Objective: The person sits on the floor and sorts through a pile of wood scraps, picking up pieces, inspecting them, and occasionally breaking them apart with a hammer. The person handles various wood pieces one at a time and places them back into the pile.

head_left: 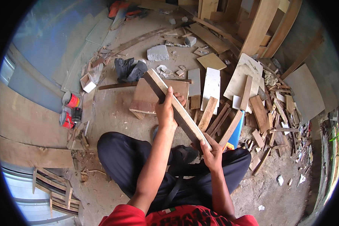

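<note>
A long straight wooden batten point(180, 113) slants in front of me from upper left to lower right, one face pale and the other dark. Toward its upper part, my left hand point(168, 109) grips it with the thumb along the pale face. Near the lower end, my right hand point(211, 150) is wrapped around it, thumb on top. Beneath the batten's upper end stands a low box-like wooden block point(141, 98) on the floor, apart from my fingers. My crossed legs in dark trousers point(120, 154) lie below the batten.
Wood offcuts point(260, 113) are heaped to the right, with white boards point(211, 88) beside them. Tall planks point(260, 28) lean at the back right. Red cans point(67, 119) stand at the left wall. A black plastic bag point(129, 69) and a grey concrete lump point(158, 53) lie ahead.
</note>
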Demonstrator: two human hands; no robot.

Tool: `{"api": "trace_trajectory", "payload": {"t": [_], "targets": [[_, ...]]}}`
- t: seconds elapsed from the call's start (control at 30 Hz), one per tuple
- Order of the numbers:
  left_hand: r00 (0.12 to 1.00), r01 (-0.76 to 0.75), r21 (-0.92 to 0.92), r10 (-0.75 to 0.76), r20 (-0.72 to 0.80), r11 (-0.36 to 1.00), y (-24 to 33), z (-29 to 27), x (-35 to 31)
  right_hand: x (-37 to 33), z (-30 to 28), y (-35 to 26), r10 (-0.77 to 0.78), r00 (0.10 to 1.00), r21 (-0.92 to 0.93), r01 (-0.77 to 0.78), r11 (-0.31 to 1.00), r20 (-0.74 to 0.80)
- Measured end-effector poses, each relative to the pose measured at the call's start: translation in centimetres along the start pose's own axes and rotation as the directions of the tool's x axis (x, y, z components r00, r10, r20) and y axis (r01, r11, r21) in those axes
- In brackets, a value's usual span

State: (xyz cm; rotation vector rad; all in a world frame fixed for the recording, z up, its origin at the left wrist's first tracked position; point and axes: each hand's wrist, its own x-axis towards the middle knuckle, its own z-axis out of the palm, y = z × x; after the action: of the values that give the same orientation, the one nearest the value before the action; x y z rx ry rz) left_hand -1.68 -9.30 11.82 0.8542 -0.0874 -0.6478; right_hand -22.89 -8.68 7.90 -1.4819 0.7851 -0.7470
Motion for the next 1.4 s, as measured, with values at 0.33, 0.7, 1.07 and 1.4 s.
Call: {"api": "trace_trajectory", "payload": {"t": [0.33,0.7,1.07,1.4], "targets": [[0.965,0.260,-0.155,-0.262,0.006,0.953,-2.4,-4.3,4.9,0.1,-0.6,-2.8,0.138,0.924,0.506,-0.315,0.803,0.357],[0.945,0.302,-0.165,-0.318,-0.080,0.939,-4.0,-6.0,5.0,0.3,0.3,-3.5,0.204,0.947,0.152,-0.246,0.957,0.247],[0.960,0.244,-0.140,-0.260,-0.107,0.960,-3.6,-4.4,4.0,-0.3,1.7,-2.5,0.153,0.987,0.127,-0.158,0.979,0.049],[0.974,0.217,-0.126,-0.224,-0.046,0.968,-3.9,-4.2,3.5,-0.7,1.4,-0.6,0.083,0.995,0.088,-0.087,0.992,0.047]]}}
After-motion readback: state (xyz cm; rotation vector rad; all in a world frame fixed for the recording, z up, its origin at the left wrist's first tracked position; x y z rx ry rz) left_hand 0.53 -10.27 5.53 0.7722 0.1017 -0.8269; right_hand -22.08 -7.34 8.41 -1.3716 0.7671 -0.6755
